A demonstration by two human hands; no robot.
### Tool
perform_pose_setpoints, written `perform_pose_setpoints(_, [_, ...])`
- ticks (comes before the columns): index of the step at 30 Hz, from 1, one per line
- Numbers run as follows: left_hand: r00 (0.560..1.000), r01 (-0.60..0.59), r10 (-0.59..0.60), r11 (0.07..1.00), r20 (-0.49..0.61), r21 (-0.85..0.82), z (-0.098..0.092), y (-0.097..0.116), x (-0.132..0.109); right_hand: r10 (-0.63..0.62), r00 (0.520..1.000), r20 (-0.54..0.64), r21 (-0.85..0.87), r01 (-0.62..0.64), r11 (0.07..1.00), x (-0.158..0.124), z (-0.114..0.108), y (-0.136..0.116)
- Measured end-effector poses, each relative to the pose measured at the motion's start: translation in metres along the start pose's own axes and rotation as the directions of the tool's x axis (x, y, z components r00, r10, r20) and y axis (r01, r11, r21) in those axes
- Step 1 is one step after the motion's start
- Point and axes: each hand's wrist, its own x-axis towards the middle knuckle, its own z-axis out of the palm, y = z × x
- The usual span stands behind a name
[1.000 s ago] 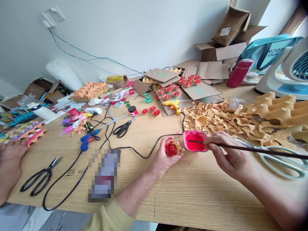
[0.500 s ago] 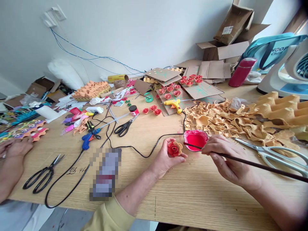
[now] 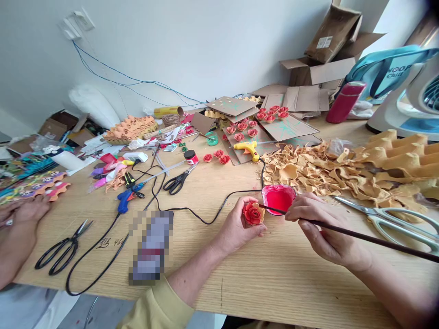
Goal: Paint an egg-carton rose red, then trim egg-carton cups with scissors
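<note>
Rose [image 3: 253, 214] sits just left of the bowl [image 3: 278, 187], pinched in the left hand [image 3: 236, 229], and I reckon the brush [image 3: 377, 241], pinched by the right hand [image 3: 325, 230] beside the bowl, could smear if pressed too hard.

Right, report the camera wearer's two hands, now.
Left hand: fingers curled, holding a red-and-tan, rose-shaped flower.
Right hand: closed on a long, thin, dark brush.
</note>
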Motion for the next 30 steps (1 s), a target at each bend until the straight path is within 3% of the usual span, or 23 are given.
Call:
perform_pose_setpoints(13, [0.985, -0.17, 0.17, 0.954, 0.022, 0.245, -0.0046, -0.0017, 0.0008, -0.061, 0.994, 0.088, -0.028, 0.064, 0.998, 0.0065, -0.0037, -0.0024])
perform_pose_setpoints(30, [0.967, -0.255, 0.226, 0.883, 0.119, 0.395, -0.0054, 0.0001, 0.0007, -0.092, 0.975, 0.203, -0.106, 0.116, 0.988, 0.0041, 0.0, 0.004])
